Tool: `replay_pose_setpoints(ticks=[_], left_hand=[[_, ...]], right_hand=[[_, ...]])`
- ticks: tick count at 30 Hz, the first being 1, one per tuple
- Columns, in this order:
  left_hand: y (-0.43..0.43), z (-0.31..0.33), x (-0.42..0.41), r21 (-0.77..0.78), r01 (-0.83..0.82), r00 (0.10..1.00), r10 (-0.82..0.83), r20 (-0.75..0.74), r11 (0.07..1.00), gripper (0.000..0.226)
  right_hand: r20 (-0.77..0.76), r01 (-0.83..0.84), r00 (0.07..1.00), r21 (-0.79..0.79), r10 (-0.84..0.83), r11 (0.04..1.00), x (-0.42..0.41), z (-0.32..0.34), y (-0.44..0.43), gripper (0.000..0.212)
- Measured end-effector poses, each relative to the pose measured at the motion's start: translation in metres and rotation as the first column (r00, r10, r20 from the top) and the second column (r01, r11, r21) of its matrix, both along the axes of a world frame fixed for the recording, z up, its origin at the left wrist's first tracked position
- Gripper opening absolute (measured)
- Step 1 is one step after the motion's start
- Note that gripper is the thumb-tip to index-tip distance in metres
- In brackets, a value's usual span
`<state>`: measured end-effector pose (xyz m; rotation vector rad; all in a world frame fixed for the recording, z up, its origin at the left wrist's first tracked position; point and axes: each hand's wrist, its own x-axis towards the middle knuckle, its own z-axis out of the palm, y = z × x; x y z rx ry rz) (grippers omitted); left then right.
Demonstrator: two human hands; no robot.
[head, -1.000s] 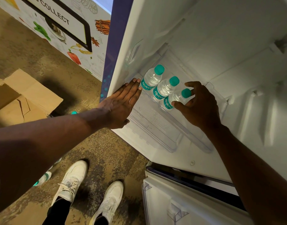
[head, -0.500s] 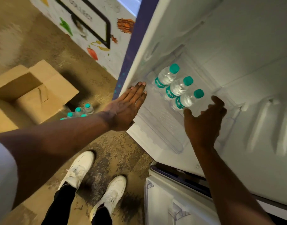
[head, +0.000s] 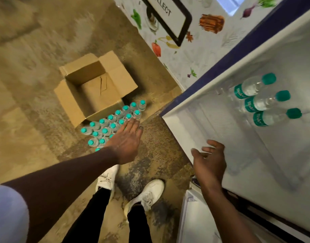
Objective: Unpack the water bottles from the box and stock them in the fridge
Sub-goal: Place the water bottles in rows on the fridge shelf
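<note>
Three clear water bottles with teal caps [head: 261, 100] stand in a row in the shelf of the open fridge door [head: 194, 123] at the right. Several more teal-capped bottles [head: 110, 125] stand grouped on the floor beside an open cardboard box [head: 91, 88] that looks empty. My left hand [head: 128, 142] is stretched out flat, fingers apart, above the near edge of that group and holds nothing. My right hand [head: 209, 162] hovers near the lower edge of the fridge door, fingers spread and empty.
The floor is mottled brown carpet [head: 45, 50]. A white wall panel with vegetable pictures and a black-framed sign [head: 168, 16] runs behind the fridge door. My two white shoes [head: 145, 195] stand below my hands. Part of a lower fridge drawer [head: 194, 221] shows at the bottom.
My left hand left the fridge door edge and swung down over the bottles on the floor. My right hand drew back from the three shelved bottles. The view turned left and down, showing the box.
</note>
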<state>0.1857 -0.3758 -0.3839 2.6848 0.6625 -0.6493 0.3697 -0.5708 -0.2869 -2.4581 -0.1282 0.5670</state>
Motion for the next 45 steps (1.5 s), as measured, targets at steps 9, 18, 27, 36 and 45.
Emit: replay_pose_setpoints(ticks=[9, 18, 27, 36, 45], left_hand=[[0.056, -0.042, -0.087, -0.026, -0.255, 0.956, 0.248, -0.159, 0.966, 0.054], [0.076, -0.124, -0.092, 0.003, -0.349, 0.931, 0.347, -0.117, 0.937, 0.03], [0.063, -0.207, -0.047, 0.124, -0.334, 0.941, 0.339, -0.021, 0.934, 0.041], [0.077, -0.255, -0.028, 0.189, -0.267, 0.959, 0.279, -0.042, 0.945, 0.017], [0.084, -0.261, -0.024, 0.152, -0.222, 0.97, 0.234, -0.066, 0.963, 0.011]], right_hand=[[-0.172, -0.505, 0.858, -0.108, 0.484, 0.856, -0.069, -0.077, 0.057, 0.04], [-0.125, -0.786, 0.602, -0.271, 0.789, 0.556, -0.082, -0.198, 0.114, 0.041], [0.028, -0.862, 0.402, -0.325, 0.915, 0.389, -0.071, -0.304, 0.17, 0.047], [-0.052, -0.913, 0.246, -0.348, 0.968, 0.213, -0.073, -0.355, 0.212, 0.049], [-0.072, -0.906, 0.278, -0.352, 0.958, 0.237, -0.076, -0.375, 0.218, 0.03]])
